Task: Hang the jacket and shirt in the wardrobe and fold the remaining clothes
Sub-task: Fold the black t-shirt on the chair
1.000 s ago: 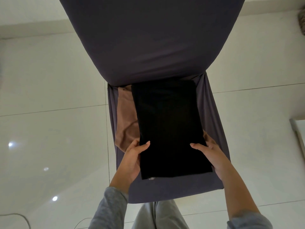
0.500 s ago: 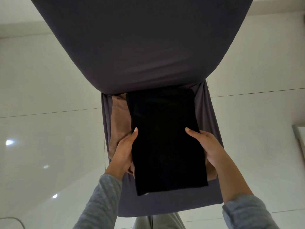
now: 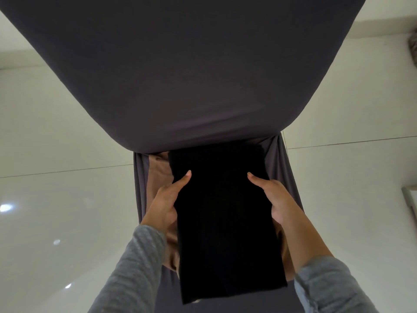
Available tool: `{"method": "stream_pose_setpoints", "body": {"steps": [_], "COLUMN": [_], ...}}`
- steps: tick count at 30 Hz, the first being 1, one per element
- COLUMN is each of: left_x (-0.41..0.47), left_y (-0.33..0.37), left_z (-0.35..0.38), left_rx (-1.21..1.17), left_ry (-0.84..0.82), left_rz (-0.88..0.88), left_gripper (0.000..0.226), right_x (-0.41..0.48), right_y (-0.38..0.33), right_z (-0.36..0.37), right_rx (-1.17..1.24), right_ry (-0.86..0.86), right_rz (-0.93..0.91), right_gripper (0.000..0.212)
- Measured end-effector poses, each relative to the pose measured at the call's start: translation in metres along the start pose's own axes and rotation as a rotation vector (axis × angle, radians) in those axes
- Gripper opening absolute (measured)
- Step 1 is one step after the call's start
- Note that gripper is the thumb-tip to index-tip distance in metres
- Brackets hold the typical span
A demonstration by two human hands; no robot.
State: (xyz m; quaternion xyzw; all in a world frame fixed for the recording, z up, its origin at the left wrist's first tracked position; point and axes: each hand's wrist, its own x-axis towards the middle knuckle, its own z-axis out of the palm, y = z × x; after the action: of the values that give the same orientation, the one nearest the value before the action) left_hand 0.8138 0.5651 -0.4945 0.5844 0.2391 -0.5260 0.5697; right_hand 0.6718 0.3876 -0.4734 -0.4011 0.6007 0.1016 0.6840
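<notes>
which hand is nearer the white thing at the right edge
Right. The right hand grips the black garment's side toward the white thing; the left hand grips the far side.

I see a chair (image 3: pixel 203 75) in a dark grey stretch cover, its backrest rising beyond the left grip (image 3: pixel 164 199) and right grip (image 3: pixel 277 199). A glossy white tiled floor (image 3: pixel 67 132) spreads to both sides, with light glints (image 3: pixel 5 207) far left of the left grip.

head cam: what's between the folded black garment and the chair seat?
A brown garment. It shows along the left edge and lower right of the folded black garment, lying on the grey-covered chair seat. Seen in the head view.
</notes>
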Motion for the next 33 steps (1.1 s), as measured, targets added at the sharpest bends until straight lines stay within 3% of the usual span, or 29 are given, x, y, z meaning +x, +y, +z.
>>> {"method": "stream_pose_setpoints", "body": {"steps": [6, 10, 13, 16, 19, 24, 29, 33], "left_x": [0.001, -0.009, -0.023, -0.036, -0.055, -0.121, -0.207, -0.279], "left_y": [0.006, 0.013, 0.019, 0.020, 0.023, 0.035, 0.054, 0.079], "left_z": [0.001, 0.002, 0.005, 0.001, -0.005, -0.009, -0.002, 0.023], "left_rx": [-0.088, -0.076, -0.039, -0.048, -0.056, -0.030, 0.077, 0.257], "left_ry": [-0.050, -0.147, -0.154, -0.175, -0.203, -0.270, -0.323, -0.206], "left_rz": [0.024, 0.140, 0.248, 0.324, 0.320, 0.368, 0.513, 0.672], "left_gripper": [0.033, 0.022, 0.041, 0.030, 0.048, 0.038, 0.029, 0.032], "right_x": [-0.001, -0.009, -0.019, -0.040, -0.070, -0.137, -0.239, -0.333], "right_y": [-0.010, -0.014, -0.014, -0.014, -0.013, -0.005, -0.002, -0.007], "right_z": [0.003, 0.003, 0.003, 0.003, 0.003, 0.002, 0.000, -0.007], "right_rx": [0.106, 0.135, 0.096, 0.113, 0.205, 0.262, 0.311, 0.336], "right_ry": [-0.011, -0.051, -0.039, -0.066, -0.119, -0.081, -0.055, 0.000], "right_rz": [-0.043, -0.087, -0.091, -0.130, -0.161, -0.305, -0.510, -0.712], "right_gripper": [0.010, 0.022, 0.047, 0.028, 0.022, 0.035, 0.016, 0.013]}}
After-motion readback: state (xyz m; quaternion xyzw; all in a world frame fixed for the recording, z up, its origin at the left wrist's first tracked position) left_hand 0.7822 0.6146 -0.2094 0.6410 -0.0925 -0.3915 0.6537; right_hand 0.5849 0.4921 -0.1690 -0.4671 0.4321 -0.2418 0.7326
